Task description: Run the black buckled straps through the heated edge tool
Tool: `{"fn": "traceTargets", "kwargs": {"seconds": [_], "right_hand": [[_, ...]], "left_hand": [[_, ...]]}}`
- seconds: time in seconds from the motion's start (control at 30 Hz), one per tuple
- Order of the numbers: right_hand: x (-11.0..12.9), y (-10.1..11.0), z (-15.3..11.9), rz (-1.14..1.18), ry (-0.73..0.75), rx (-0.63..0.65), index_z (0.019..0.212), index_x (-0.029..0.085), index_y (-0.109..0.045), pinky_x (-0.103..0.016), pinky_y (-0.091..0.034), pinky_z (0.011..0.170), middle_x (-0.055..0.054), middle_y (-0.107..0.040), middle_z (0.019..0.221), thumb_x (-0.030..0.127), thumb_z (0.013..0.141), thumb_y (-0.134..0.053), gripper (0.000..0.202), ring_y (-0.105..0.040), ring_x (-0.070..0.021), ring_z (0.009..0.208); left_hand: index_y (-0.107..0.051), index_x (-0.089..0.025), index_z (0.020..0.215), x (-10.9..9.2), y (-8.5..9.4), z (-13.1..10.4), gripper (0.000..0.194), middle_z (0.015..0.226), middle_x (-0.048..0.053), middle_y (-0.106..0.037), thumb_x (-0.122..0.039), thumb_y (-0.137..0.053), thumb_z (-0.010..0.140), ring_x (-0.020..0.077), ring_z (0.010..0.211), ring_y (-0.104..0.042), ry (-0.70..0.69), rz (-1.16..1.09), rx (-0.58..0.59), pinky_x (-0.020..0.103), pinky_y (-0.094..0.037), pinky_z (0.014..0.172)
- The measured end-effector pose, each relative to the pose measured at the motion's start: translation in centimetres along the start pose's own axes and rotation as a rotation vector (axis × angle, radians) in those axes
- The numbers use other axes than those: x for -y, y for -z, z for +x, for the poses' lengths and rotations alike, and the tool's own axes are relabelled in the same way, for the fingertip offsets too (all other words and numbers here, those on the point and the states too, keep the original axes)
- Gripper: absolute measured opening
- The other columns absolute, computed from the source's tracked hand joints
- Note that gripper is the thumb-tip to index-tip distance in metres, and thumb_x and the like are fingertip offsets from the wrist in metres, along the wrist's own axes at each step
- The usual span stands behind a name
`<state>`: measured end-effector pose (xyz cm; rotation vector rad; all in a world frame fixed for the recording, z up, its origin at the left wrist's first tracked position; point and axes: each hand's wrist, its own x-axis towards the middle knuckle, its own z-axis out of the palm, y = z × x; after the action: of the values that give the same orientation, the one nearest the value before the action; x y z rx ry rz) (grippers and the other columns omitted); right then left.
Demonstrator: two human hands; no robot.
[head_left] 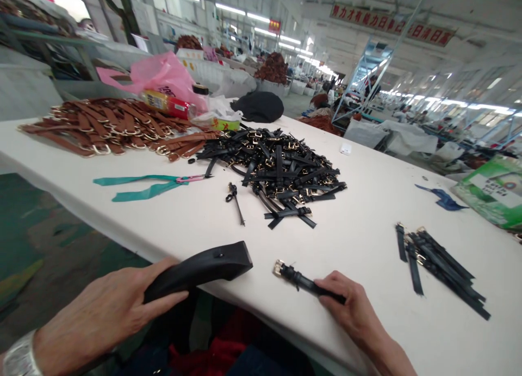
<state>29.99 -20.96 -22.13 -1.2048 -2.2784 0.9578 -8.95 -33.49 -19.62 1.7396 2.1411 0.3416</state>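
Note:
My left hand (118, 291) is wrapped round a black curved hand-held device (199, 267) shaped like a hair clipper, its blunt squared end pointing right, above the table's front edge. Between the thumb and fingers of my right hand (354, 305) is a short black buckle strap (299, 279). Its gold buckle points left, toward the device but apart from it. Beyond my hands lies a large heap of black buckle straps (281, 169). One thin black strap piece (235, 204) lies by itself nearer me. At the right is a smaller bunch of black straps (444, 267).
Brown buckle straps (110, 123) are piled at the far left beside a pink plastic bag (159, 74) and a red-yellow package (169, 104). Pink-handled snips (190, 178) with teal ribbon lie at left. A green package (493, 193) and blue scrap (444, 198) sit at right.

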Motion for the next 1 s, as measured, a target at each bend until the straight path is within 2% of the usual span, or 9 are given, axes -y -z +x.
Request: {"fn": "traceTargets", "kwargs": {"seconds": [0.1,0.17,0.23,0.3,0.43,0.6,0.77,0.9,1.0], "right_hand": [[1.0,1.1,-2.0,-0.006,-0.005,0.234,0.084,0.025,-0.074,-0.025,-0.046,0.063,-0.002,-0.066,0.08,0.015,0.079,-0.059,0.019,-0.063,-0.0164,0.074],[1.6,1.7,-3.2,0.052,-0.015,0.293,0.081,0.025,-0.074,-0.025,-0.047,0.064,-0.001,-0.066,0.079,0.019,0.08,-0.062,0.014,-0.063,-0.0167,0.075],[1.6,2.1,-3.9,0.142,-0.027,0.269,0.083,0.026,-0.075,-0.027,-0.049,0.067,-0.002,-0.067,0.079,0.026,0.08,-0.067,0.009,-0.064,-0.0177,0.076],[1.1,2.1,-3.9,0.219,-0.032,0.18,0.088,0.026,-0.076,-0.03,-0.05,0.07,-0.003,-0.067,0.079,0.031,0.079,-0.069,0.013,-0.064,-0.0192,0.077],[0.4,0.8,-2.5,0.27,-0.057,0.023,0.096,0.024,-0.074,-0.033,-0.052,0.076,-0.006,-0.069,0.087,0.036,0.082,-0.065,0.02,-0.065,-0.0213,0.084],[1.8,-1.7,-1.1,0.247,0.012,0.025,0.102,0.024,-0.07,-0.04,-0.044,0.1,-0.009,-0.066,0.112,0.034,0.086,-0.061,0.021,-0.057,-0.0242,0.113],[2.6,-2.9,-2.8,0.267,0.138,0.127,0.103,0.024,-0.069,-0.03,-0.051,0.07,-0.005,-0.066,0.084,0.036,0.087,-0.058,0.022,-0.063,-0.0179,0.078],[2.7,-2.6,-3.5,0.294,0.095,0.042,0.101,0.024,-0.069,-0.028,-0.048,0.07,-0.004,-0.065,0.085,0.03,0.087,-0.058,0.019,-0.062,-0.0175,0.078],[3.4,-2.2,-2.3,0.352,0.073,0.024,0.098,0.024,-0.07,-0.027,-0.048,0.071,-0.003,-0.065,0.085,0.025,0.084,-0.061,0.016,-0.061,-0.0166,0.079]], "left_hand": [[-0.063,-0.031,0.104,-0.5,0.6,0.1,0.029,0.071,-0.007,-0.07,-0.048,-0.052,0.084,0.0213,0.068,-0.066,0.037,0.014,0.11,0.032,-0.043,0.064],[-0.062,-0.028,0.106,-0.7,1.1,0.2,0.033,0.075,-0.005,-0.07,-0.051,-0.048,0.086,0.0223,0.072,-0.066,0.066,-0.001,0.15,0.032,-0.043,0.067],[-0.061,-0.026,0.106,-0.9,1.5,0.2,0.036,0.075,-0.003,-0.069,-0.053,-0.045,0.088,0.0229,0.072,-0.065,0.085,-0.006,0.179,0.032,-0.042,0.069],[-0.06,-0.024,0.106,-1.1,1.7,0.3,0.038,0.074,-0.002,-0.068,-0.054,-0.044,0.088,0.0233,0.071,-0.064,0.082,-0.002,0.186,0.031,-0.041,0.069],[-0.059,-0.023,0.106,-1.6,1.6,0.1,0.039,0.073,-0.002,-0.067,-0.054,-0.044,0.089,0.0237,0.071,-0.063,0.064,0.002,0.19,0.03,-0.04,0.068],[-0.059,-0.024,0.102,-1.7,1.4,0.2,0.035,0.07,-0.003,-0.066,-0.053,-0.045,0.088,0.0223,0.069,-0.063,0.078,0.009,0.198,0.029,-0.04,0.066],[-0.058,-0.024,0.104,-1.7,1.7,0.4,0.037,0.071,-0.002,-0.066,-0.054,-0.044,0.089,0.0234,0.07,-0.063,0.083,0.017,0.212,0.03,-0.039,0.066],[-0.059,-0.023,0.1,-2.1,1.6,0.5,0.034,0.069,-0.002,-0.065,-0.053,-0.045,0.088,0.0236,0.07,-0.064,0.078,0.059,0.182,0.03,-0.039,0.065],[-0.059,-0.024,0.1,-2.0,1.1,0.7,0.036,0.069,-0.002,-0.066,-0.054,-0.043,0.088,0.023,0.068,-0.064,0.068,0.059,0.18,0.031,-0.039,0.066]]}}
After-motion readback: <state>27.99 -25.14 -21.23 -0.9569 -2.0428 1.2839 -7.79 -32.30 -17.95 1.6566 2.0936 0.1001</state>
